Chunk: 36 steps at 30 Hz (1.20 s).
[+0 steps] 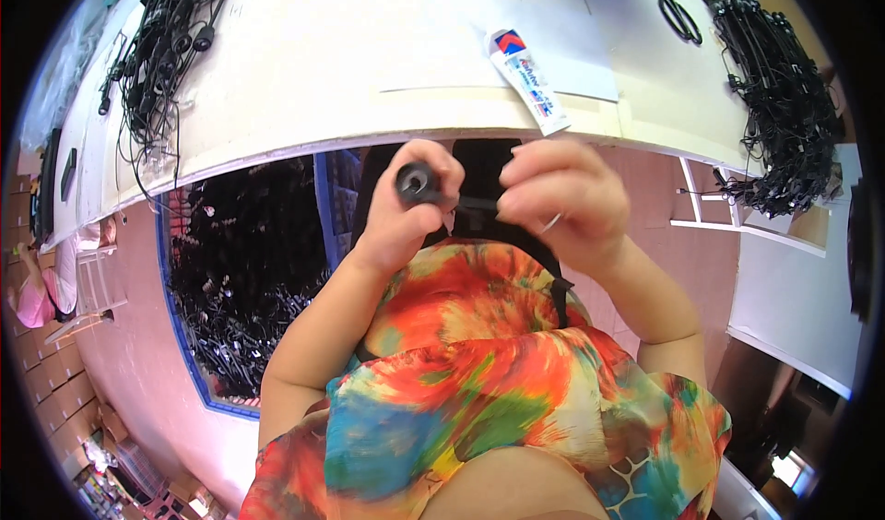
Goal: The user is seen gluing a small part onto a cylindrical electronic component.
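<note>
The fingers of the left hand (pixel 396 227) are closed around a black cylindrical socket (pixel 418 183), before the white tabletop (pixel 323 59). The right hand (pixel 573 199) is curled; whether it clamps something, I cannot tell. Beyond lies a squeeze tube (pixel 531 82).

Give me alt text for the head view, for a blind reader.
A person's left hand holds a black cylindrical part; the right hand is close beside it. Beyond, a white tube lies on a white table between black cable bundles.
</note>
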Tool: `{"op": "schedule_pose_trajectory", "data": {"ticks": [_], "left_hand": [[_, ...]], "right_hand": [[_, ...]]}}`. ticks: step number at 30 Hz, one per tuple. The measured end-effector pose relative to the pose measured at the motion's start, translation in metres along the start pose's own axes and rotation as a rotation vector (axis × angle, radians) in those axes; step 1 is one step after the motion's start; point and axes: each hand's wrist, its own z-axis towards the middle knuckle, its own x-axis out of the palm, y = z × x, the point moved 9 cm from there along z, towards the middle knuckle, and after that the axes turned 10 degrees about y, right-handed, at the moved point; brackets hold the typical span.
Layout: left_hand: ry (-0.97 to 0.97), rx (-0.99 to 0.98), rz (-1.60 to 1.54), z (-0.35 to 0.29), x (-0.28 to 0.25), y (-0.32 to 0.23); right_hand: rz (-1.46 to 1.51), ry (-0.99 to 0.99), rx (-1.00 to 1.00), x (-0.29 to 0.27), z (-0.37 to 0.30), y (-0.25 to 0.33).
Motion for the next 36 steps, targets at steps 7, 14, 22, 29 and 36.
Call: {"op": "schedule_pose_trajectory", "data": {"ticks": [7,14,22,29,36], "left_hand": [[0.135,0.051,0.001,0.004,0.03,-0.029],[-0.109,-0.071,0.249,0.015,0.023,-0.049],[-0.26,-0.176,0.49,0.011,-0.002,-0.048],[-0.307,-0.201,0.514,0.006,-0.004,-0.051],[-0.249,-0.275,0.612,-0.005,-0.003,-0.046]], "right_hand": [[-0.494,0.148,-0.269,0.021,0.004,0.024],[-0.666,-0.029,0.378,-0.052,0.044,-0.068],[-0.34,0.024,0.439,-0.023,0.048,-0.067],[-0.152,-0.074,0.247,0.018,0.023,-0.033],[-0.345,-0.045,0.134,0.03,0.019,-0.022]]}}
